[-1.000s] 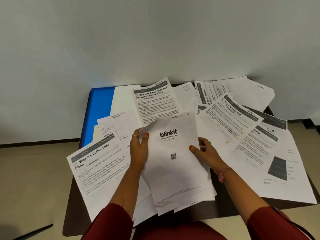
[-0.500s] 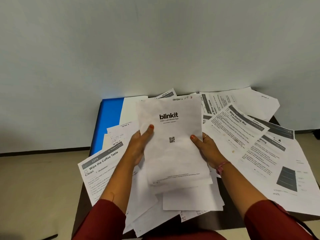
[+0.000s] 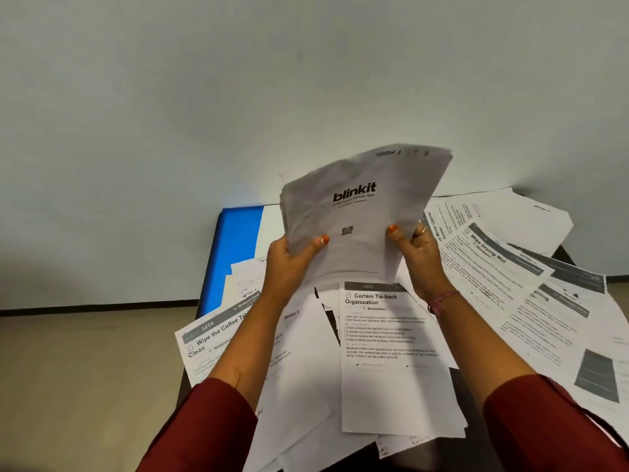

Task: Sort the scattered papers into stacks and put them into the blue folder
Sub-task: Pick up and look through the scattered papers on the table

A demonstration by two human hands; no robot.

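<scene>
— Two hands were on it, from the head view: the left hand and the right hand each had fingers curled round a side edge of the thin stack of white printed sheets with "blinkit" on the top page, thumbs pressed on the front, the stack lifted clear of the table and tilted up toward the pale wall.

— And the folder?

— The flat blue plastic folder lay at the far left of the dark table, partly buried under loose sheets. Around it, scattered white pages: one headed "Curtain Tie-back Organization" just below the hands, "Wipe the Coffee Table Clean" to the left, "Wipe Drying Mat" to the right.

— So which step?

— Gathering one stack, I'd judge; most pages were unsorted. Next it probably needed its edges squared, then carrying left to the folder, whose cover first wanted clearing.
</scene>
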